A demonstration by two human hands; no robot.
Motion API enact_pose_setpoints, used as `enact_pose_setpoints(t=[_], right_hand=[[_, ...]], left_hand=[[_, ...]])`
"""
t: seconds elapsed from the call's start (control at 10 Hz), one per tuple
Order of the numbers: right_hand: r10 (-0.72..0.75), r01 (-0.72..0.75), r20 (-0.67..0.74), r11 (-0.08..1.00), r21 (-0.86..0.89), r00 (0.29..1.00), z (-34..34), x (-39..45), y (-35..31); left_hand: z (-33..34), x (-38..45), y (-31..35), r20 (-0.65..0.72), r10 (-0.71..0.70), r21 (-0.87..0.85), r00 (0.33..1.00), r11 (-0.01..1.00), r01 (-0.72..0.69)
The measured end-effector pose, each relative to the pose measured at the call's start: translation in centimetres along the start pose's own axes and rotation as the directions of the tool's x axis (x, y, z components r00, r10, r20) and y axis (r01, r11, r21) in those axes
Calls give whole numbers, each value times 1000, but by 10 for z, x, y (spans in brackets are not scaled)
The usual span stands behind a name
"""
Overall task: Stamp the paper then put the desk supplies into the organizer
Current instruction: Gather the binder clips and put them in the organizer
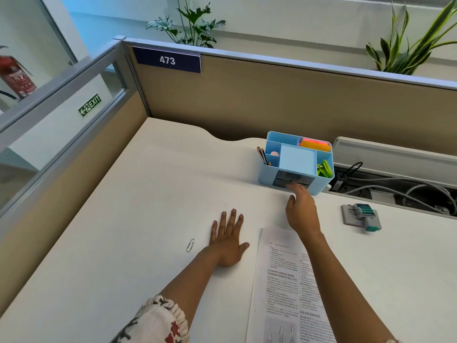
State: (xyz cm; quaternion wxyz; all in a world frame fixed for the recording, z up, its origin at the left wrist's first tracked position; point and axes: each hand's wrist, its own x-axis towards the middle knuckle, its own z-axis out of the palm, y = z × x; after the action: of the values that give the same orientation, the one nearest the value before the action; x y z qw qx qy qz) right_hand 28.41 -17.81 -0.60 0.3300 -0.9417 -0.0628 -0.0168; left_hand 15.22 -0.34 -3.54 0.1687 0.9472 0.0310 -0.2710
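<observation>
Right hand [302, 211] reaching to the grey drawer front of the light-blue organizer [296, 162], fingertips at the handle, grip hidden, cannot tell. Left hand [228, 240] flat, fingers spread on the white desk [148, 194]. Printed paper [284, 288] under the right forearm; teal-and-grey stamp [361, 216] lying just right, paperclip [190, 245] left.

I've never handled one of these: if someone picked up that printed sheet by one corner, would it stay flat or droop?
The printed sheet looks like a single thin page lying flat on the desk, so it would probably droop and weigh very little. Pushed, it would likely slide easily on that smooth surface.
</observation>
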Motion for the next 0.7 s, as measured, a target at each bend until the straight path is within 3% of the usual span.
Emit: enact_pose_setpoints(t=[0.4, 0.7], right_hand=[[64, -55, 38, 976, -209, 997, 14, -4, 12], [21, -21, -6, 981, -191, 1000, 10, -18, 14]], left_hand=[[1, 0, 0, 2, 0, 2, 1000, 1000, 0], [1, 1, -1, 2, 3, 5, 1000, 1000, -3]])
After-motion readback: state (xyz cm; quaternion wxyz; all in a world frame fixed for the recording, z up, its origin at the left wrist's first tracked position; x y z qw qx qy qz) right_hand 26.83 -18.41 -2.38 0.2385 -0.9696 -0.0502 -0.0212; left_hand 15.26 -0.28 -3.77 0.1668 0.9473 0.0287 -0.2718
